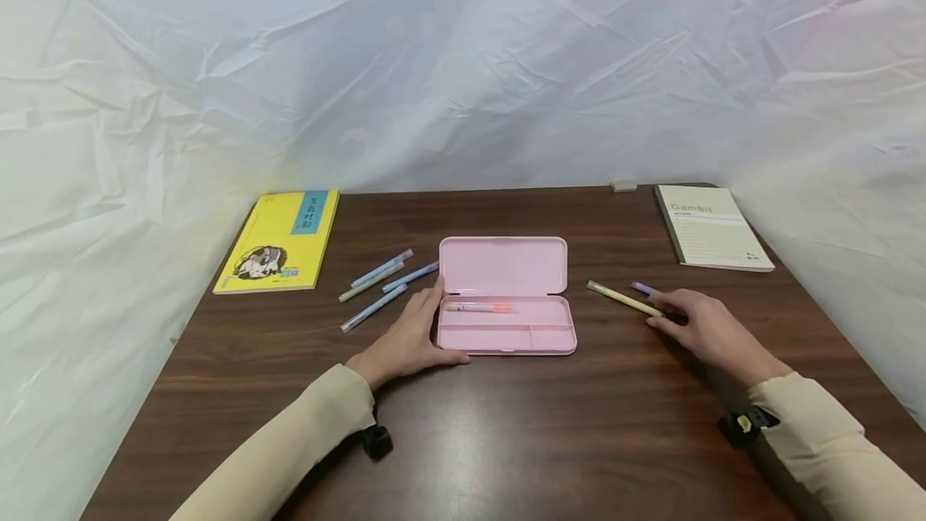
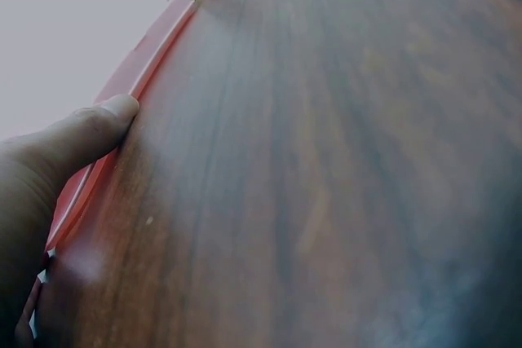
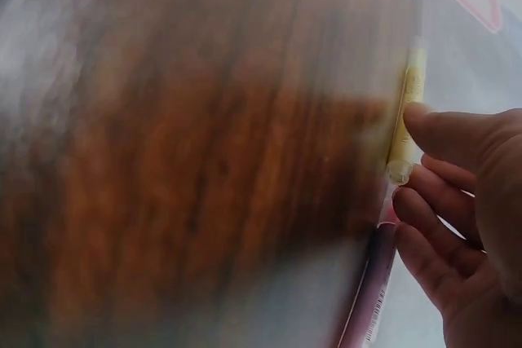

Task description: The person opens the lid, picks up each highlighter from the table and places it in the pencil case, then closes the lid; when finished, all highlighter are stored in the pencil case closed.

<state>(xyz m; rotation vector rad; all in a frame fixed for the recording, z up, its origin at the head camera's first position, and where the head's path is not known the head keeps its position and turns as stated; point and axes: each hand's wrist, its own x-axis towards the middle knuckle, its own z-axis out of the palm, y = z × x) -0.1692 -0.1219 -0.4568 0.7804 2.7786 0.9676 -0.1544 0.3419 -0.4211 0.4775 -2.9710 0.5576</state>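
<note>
A pink pencil case (image 1: 503,266) lies with its lid raised, and a pink-orange pen (image 1: 479,307) rests in its long back compartment. My left hand (image 1: 408,342) holds the case at its left end, fingers along the side and thumb (image 2: 121,108) at the front edge. To the right of the case, my right hand (image 1: 712,334) pinches the near end of a yellow pen (image 1: 622,297); its thumb (image 3: 418,117) lies on the barrel in the right wrist view. A purple pen (image 3: 371,287) lies close by the fingers, partly hidden by the hand in the head view.
Left of the case lie several blue and green pens (image 1: 374,308). A yellow book (image 1: 278,241) lies at the back left, a pale notepad (image 1: 712,227) at the back right. Beside the notepad a small whitish block (image 1: 623,186) sits at the brown table's (image 1: 506,441) far edge, before hanging white cloth.
</note>
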